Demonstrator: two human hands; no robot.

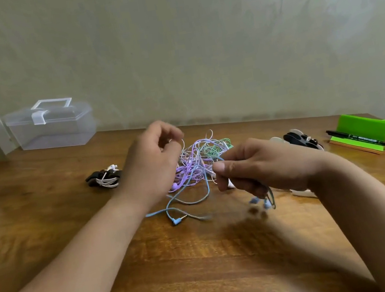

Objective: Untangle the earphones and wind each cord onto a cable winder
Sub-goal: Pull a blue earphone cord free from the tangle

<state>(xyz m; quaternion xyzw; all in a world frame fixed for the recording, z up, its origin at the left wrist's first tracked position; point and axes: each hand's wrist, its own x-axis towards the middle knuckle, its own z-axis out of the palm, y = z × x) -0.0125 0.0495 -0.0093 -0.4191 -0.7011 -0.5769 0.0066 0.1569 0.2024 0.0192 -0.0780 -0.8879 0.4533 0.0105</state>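
A tangle of earphone cords (198,162), purple, green, pink and blue, lies mid-table. My right hand (260,165) grips the blue cord and a white cable winder; the blue earbuds (262,203) dangle blurred below it. The blue cord trails left to its plug (178,220) on the wood. My left hand (155,159) hovers over the tangle's left side, fingers curled, pinching a thin pale cord. A black winder wrapped with a white cord (104,178) rests at the left.
A clear plastic box (52,125) with a handle stands at the back left. Black and white winders (299,140) lie right of the tangle. A green stand (363,130) with a black marker (362,139) sits at the far right. A wall bounds the table (206,270).
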